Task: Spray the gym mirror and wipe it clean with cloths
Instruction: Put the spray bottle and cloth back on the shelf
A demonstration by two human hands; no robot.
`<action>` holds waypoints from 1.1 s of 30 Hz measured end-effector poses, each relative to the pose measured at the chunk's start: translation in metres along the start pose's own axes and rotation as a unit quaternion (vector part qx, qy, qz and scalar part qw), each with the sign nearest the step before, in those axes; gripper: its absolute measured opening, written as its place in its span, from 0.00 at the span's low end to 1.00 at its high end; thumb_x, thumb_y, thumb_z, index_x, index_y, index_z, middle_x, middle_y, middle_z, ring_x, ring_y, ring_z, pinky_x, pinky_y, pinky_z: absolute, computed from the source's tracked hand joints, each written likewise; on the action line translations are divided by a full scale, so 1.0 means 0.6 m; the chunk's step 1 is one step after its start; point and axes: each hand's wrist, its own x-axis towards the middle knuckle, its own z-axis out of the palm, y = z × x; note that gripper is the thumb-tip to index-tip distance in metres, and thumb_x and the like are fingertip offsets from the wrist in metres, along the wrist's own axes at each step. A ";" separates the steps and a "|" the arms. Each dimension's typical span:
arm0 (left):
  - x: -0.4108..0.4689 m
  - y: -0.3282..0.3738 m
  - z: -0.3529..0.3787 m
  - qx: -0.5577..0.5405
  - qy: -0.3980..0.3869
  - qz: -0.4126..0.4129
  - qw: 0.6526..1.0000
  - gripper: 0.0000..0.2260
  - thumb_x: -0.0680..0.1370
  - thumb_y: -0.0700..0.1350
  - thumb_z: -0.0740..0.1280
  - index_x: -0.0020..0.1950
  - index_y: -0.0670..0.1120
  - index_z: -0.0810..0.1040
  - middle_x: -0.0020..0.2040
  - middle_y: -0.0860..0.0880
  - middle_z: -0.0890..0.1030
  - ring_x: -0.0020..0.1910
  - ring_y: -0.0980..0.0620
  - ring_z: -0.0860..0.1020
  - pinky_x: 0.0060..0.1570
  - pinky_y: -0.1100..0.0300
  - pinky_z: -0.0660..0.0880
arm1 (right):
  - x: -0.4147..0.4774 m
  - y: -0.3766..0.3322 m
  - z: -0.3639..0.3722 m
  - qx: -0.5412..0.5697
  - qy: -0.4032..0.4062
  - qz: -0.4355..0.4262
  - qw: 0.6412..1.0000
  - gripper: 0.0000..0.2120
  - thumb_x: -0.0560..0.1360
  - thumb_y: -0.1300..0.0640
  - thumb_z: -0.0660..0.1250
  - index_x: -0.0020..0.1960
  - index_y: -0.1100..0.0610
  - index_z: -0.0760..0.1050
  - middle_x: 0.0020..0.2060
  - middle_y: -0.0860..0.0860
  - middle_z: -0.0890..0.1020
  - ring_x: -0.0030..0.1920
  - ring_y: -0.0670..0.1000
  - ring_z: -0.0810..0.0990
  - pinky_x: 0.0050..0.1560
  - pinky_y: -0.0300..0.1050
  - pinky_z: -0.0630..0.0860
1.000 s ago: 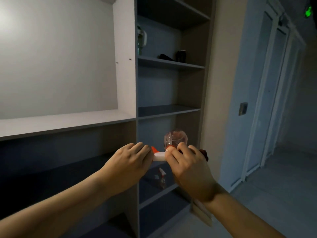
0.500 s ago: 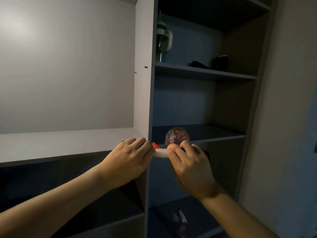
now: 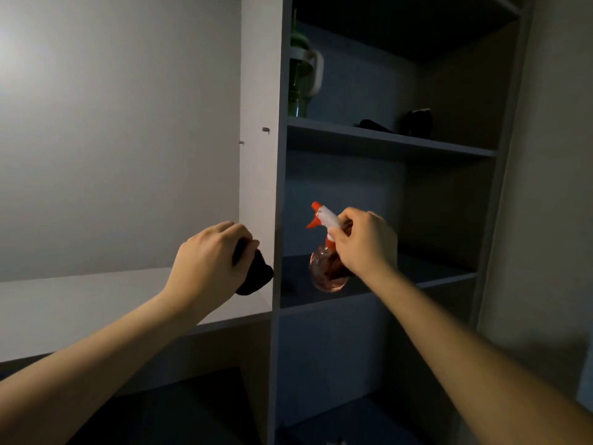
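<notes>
Head view, mid-frame: the spray bottle point(image 3: 327, 271) is clasped by the right hand point(image 3: 364, 242), a dark cloth point(image 3: 255, 273) by the left hand point(image 3: 208, 261) (supplies apparently being gathered); the mirror must next be found.

The right grip point(image 3: 362, 242) covers the neck and the rear of the sprayer head of the spray bottle point(image 3: 327, 274). Most of the dark cloth point(image 3: 256, 276) is buried under the left grip point(image 3: 208, 261) (only a rounded lump shows, at centre). At upper centre the shelf upright point(image 3: 277, 155) hides the left side of a green bottle point(image 3: 301, 78). On the upper right shelf a dark lump point(image 3: 417, 123) and a flat dark thing point(image 3: 372, 125) are too dim to name. A small pale thing point(image 3: 337, 442) is cropped by the bottom edge.
</notes>
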 end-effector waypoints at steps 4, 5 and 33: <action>0.006 -0.026 0.018 -0.059 -0.017 -0.118 0.991 0.06 0.81 0.47 0.69 0.48 0.46 0.84 0.45 0.51 0.81 0.44 0.48 0.80 0.41 0.59 0.73 | 0.056 0.017 0.063 -0.063 -0.067 0.073 0.993 0.08 0.76 0.49 0.74 0.46 0.52 0.81 0.40 0.50 0.83 0.40 0.52 0.80 0.35 0.43 0.70; 0.006 -0.030 0.019 -0.071 -0.025 -0.136 0.988 0.05 0.80 0.46 0.70 0.49 0.46 0.83 0.46 0.51 0.80 0.45 0.48 0.79 0.41 0.60 0.72 | 0.063 0.021 0.076 -0.077 -0.074 0.092 0.990 0.08 0.77 0.48 0.74 0.45 0.53 0.81 0.40 0.50 0.83 0.41 0.53 0.81 0.35 0.44 0.71; -0.017 -0.055 0.017 -0.239 -0.051 -0.326 0.913 0.06 0.80 0.35 0.68 0.49 0.45 0.73 0.44 0.45 0.80 0.41 0.46 0.79 0.38 0.53 0.75 | -0.016 -0.002 0.039 0.084 0.010 0.078 0.993 0.10 0.81 0.48 0.68 0.55 0.54 0.79 0.49 0.48 0.81 0.45 0.47 0.80 0.39 0.45 0.75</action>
